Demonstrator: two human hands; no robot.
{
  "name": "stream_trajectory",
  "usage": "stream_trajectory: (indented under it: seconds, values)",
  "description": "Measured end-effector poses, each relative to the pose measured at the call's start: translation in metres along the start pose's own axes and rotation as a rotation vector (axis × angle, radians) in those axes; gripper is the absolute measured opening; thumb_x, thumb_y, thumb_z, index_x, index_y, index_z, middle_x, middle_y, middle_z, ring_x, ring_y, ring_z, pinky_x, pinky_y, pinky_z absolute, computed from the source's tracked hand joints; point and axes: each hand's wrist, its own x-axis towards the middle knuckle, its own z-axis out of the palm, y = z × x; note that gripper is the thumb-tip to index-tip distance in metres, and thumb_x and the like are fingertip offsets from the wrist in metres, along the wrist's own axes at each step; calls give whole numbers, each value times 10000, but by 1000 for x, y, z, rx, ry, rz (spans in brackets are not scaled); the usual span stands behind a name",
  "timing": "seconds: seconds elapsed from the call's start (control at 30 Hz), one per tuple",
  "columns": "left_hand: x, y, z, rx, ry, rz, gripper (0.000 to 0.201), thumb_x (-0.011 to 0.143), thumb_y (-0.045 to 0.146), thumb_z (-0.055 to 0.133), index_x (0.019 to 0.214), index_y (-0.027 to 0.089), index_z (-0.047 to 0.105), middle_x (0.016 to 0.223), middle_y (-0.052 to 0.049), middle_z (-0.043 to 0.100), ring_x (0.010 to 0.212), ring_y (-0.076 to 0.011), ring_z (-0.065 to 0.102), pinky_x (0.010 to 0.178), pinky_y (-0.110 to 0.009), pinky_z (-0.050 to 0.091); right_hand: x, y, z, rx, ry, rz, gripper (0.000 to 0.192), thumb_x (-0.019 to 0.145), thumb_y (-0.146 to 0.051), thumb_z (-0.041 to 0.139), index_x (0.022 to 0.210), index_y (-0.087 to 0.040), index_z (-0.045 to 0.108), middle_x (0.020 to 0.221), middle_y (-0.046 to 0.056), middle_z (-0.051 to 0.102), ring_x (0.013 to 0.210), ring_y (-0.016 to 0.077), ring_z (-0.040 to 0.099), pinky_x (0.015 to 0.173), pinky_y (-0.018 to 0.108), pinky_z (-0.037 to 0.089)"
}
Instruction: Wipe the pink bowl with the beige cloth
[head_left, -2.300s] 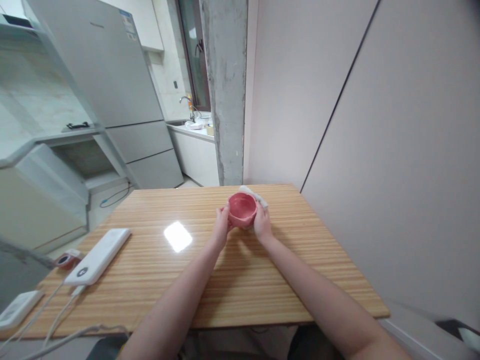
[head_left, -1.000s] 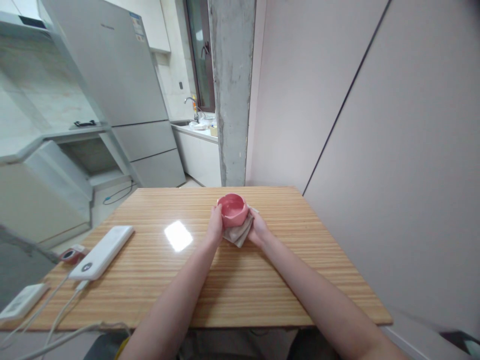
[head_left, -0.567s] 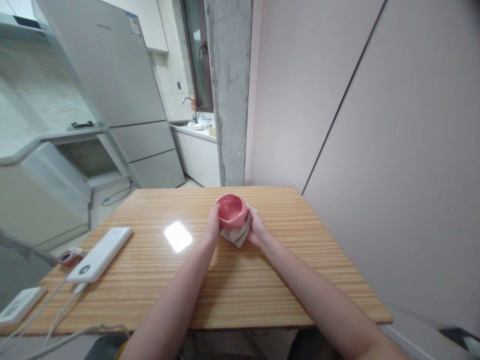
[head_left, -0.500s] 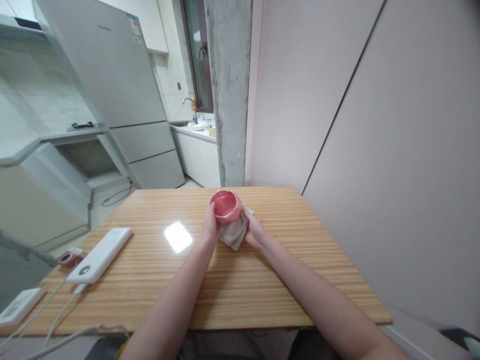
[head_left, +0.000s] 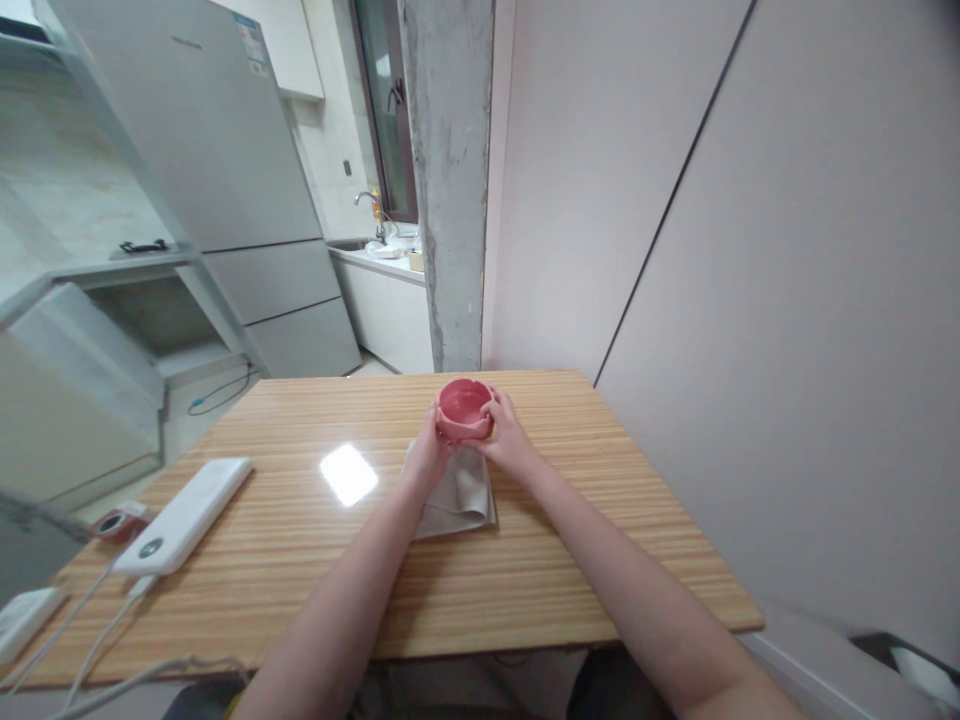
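A round pink bowl (head_left: 465,425) with an uneven, notched rim is held above the far middle of the table, its inside facing me. My left hand (head_left: 429,450) grips it from the left side. On the right, my right hand (head_left: 511,435) has its thumb or a finger over the rim and other fingers against the outer wall. Beneath the bowl and my wrists, a folded greyish-beige cloth (head_left: 459,500) lies on the wooden table (head_left: 585,480). The bowl's underside is hidden from view.
A white power bank (head_left: 184,515) with cables sits at the table's left. Beside it are a small reddish-brown object (head_left: 120,522) and a white block (head_left: 28,620). Beyond the table stand a fridge (head_left: 187,130), a concrete pillar (head_left: 452,200) and a sink counter (head_left: 382,310).
My right hand has let go of the cloth and taken hold of the bowl's right side. The cloth now lies on the table, nearer to me. The bowl has shifted slightly right.
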Motion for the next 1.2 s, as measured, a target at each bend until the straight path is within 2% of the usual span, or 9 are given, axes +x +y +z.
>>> stream_trajectory:
  seconds: [0.13,0.27,0.33,0.6,0.73,0.83,0.93,1.07,1.2]
  values:
    - [1,6,-9,496,28,185,302,899,412,461,1081,202,581,1123,-93,640,994,-183,609,847,-310,476,6,30,-24,-191,262,147,319,724,-343,746,859,-222,483,1463,168,336,1411,247,313,1154,406,290]
    - [-14,11,-11,1243,-212,330,207,832,363,538,711,197,568,750,-48,630,732,-191,571,719,-310,429,3,75,-64,-413,498,347,319,686,-259,746,867,-199,490,1446,209,324,1395,308,304,1130,460,287]
    - [-23,9,-10,1417,-320,309,229,810,374,568,649,212,553,672,-33,609,663,-190,554,666,-300,399,-2,92,-79,-479,547,464,349,670,-248,755,907,-176,509,1429,235,331,1371,326,328,1123,453,281]
    - [-33,1,-7,1277,-538,356,258,631,468,764,746,260,664,845,-71,681,824,-259,628,783,-331,449,-12,104,-88,-574,502,650,431,691,-306,742,1032,-121,553,1381,257,371,1302,356,380,1095,449,289]
    - [-37,4,-7,1096,-685,349,631,383,367,886,983,286,710,1169,-90,670,1107,-324,589,980,-383,417,-3,76,-80,-686,488,610,593,729,-335,716,1231,-125,480,1473,262,293,1369,414,261,1081,566,257]
    - [-35,2,-5,1098,-652,343,415,542,264,794,950,286,720,1080,-75,705,1036,-295,624,954,-376,436,8,44,-65,-604,295,417,371,841,-292,578,1182,-153,528,1329,207,501,1256,320,451,1031,457,365]
    - [-26,0,-5,1152,-491,335,172,684,179,631,808,265,714,867,-59,716,869,-262,643,861,-363,461,11,21,-50,-383,-98,529,155,895,-285,502,882,-171,606,885,113,677,823,215,637,793,338,483]
    - [-12,5,-9,994,-131,380,144,724,136,544,700,228,652,747,-45,668,798,-234,608,838,-358,455,3,9,-43,-102,-608,805,384,881,-487,533,655,-180,575,598,52,635,467,144,541,518,274,419]
    - [0,20,-21,608,87,289,98,735,166,551,716,208,637,706,-22,637,762,-208,591,799,-332,476,-1,0,-48,-134,-858,640,247,648,-335,774,567,-180,599,515,-11,600,480,125,513,502,239,368]
